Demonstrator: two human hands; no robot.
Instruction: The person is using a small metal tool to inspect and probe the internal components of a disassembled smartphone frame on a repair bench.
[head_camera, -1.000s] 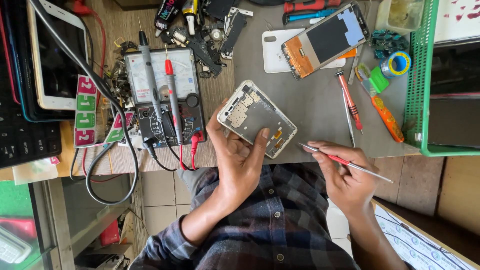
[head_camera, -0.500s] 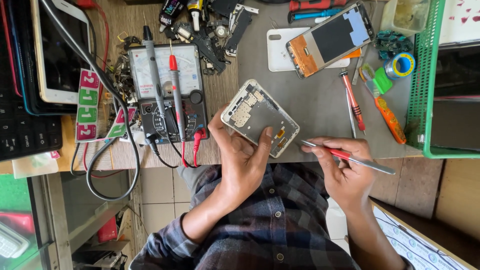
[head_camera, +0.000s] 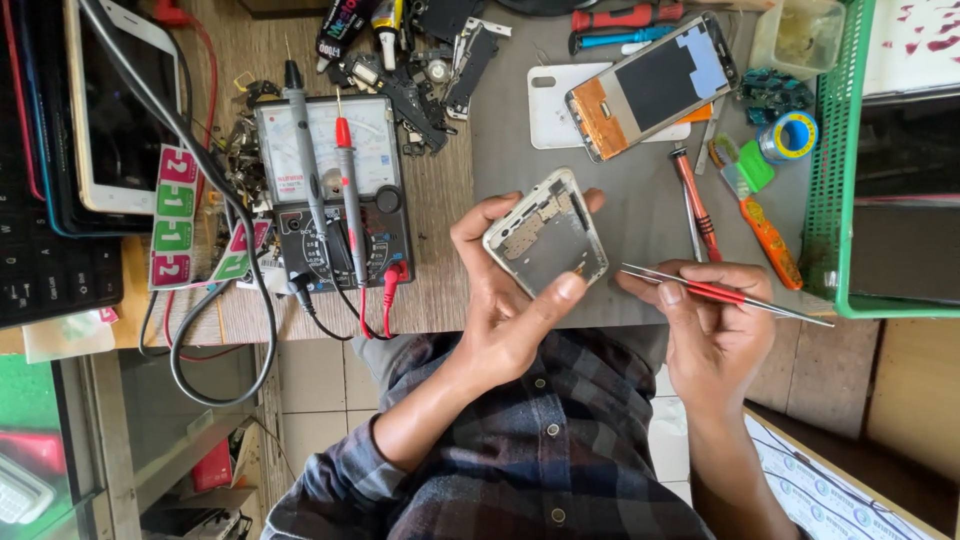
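This is a small phone-repair workbench, the sort found in a stall or workshop. An analogue multimeter (head_camera: 335, 190) with red and black probes lies on the wooden top, beside a heap of dismantled phone parts (head_camera: 415, 60). A detached phone screen (head_camera: 650, 85) rests on the grey mat (head_camera: 650, 200), with screwdrivers (head_camera: 695, 205) and a roll of tape (head_camera: 790, 135) close by (all within arm's reach). A green mesh tray (head_camera: 835, 200) sits at one side, a black keyboard (head_camera: 40, 260) at the other.
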